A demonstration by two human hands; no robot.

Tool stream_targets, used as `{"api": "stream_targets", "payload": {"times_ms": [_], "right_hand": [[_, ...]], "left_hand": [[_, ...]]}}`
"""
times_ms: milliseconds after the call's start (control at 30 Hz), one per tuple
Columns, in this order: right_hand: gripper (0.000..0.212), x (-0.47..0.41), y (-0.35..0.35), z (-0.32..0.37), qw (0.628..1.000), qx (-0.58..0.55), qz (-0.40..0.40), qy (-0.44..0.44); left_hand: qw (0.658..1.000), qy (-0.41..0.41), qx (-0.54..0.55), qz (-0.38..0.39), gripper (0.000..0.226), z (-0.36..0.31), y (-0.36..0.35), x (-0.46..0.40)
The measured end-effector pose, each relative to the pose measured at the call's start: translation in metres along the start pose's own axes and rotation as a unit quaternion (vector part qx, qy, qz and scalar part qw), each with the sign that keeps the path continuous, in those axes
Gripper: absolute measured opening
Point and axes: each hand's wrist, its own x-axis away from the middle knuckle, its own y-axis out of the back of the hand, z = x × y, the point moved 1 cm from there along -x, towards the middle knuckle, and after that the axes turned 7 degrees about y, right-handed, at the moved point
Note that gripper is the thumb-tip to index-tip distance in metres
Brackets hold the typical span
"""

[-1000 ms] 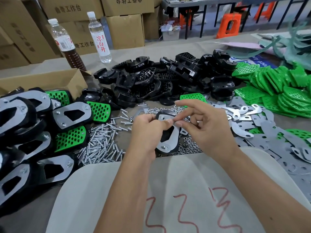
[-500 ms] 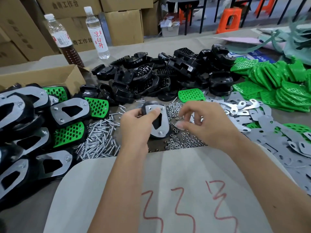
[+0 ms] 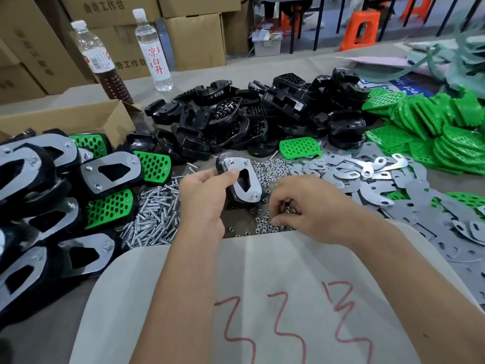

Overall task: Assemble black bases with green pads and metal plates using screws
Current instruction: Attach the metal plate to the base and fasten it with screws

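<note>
The left hand (image 3: 203,203) is gripping a half-built piece (image 3: 240,181), a black base with a metal plate (image 3: 245,177) laid on its face, and is tilting it up off the bench so the plate and its screw ends are facing the person; the grip is wrapped round the near side, thumb pressing on the plate, probably to keep the plate from sliding while the fasteners go on. The piece is hanging just above the middle of the bench, over a scatter of small nuts (image 3: 265,172). The right hand (image 3: 307,208) is dipping into those nuts beside the piece, fingers curled down and pinching among them; whether that grip has hold of a nut I cannot tell, since the fingertips are hiding it. Supplies are lying in sorted heaps, presumably so each is within a short reach: loose screws (image 3: 154,216) toward the left, bare black bases (image 3: 249,116) piled across the far middle, green pads (image 3: 433,127) stacked at the far right, flat metal plates (image 3: 393,190) spreading along the right edge, and finished pieces (image 3: 52,195) stacking up along the left edge. A pale cloth (image 3: 262,298) with red scrawl is covering the near edge. The bench (image 3: 275,68) is wearing a dull grey covering. An open carton (image 3: 65,119) and two bottles (image 3: 151,48) are standing at the far left, with cardboard boxes (image 3: 194,40) behind and orange stools (image 3: 362,28) beyond.
</note>
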Motion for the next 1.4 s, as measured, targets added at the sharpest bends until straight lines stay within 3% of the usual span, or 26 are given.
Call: {"api": "stream_targets", "payload": {"times_ms": [133,400,467,533,633,767,867,933,1167,1400], "right_hand": [[0.013,0.000,0.000,0.005,1.000,0.002,-0.008,0.002],[0.009,-0.003,-0.003,0.004,1.000,-0.006,-0.020,0.008],[0.010,-0.001,0.002,-0.001,0.995,-0.066,-0.081,-0.003],[0.012,0.001,0.007,-0.004,0.973,-0.145,-0.181,-0.012],[0.014,-0.002,0.009,-0.002,0.948,-0.169,-0.270,-0.004],[0.009,-0.005,0.001,0.003,0.951,-0.136,-0.276,0.010],[0.008,-0.006,-0.003,0.004,0.953,-0.125,-0.275,0.026],[0.008,-0.006,-0.004,0.004,0.952,-0.116,-0.280,0.036],[0.008,-0.006,-0.004,0.004,0.950,-0.116,-0.282,0.064],[0.011,-0.005,-0.004,0.005,0.953,-0.095,-0.279,0.074]], "left_hand": [[1.000,0.002,0.016,0.004,0.006,0.000,0.001,-0.001],[1.000,-0.004,0.014,-0.017,0.013,-0.001,0.004,-0.004],[1.000,-0.002,-0.010,-0.003,0.009,-0.002,0.003,-0.003],[0.999,0.005,-0.043,0.029,0.021,-0.002,0.003,-0.001],[0.991,0.015,-0.087,0.098,0.018,-0.001,0.002,0.003],[0.973,0.002,-0.158,0.166,0.014,-0.001,-0.002,0.008],[0.967,0.004,-0.163,0.193,0.023,-0.001,-0.001,0.009],[0.966,0.010,-0.158,0.205,0.015,-0.002,-0.001,0.011],[0.966,0.015,-0.145,0.213,0.021,-0.001,0.000,0.009],[0.966,0.015,-0.153,0.208,0.013,-0.001,0.000,0.009]]}}
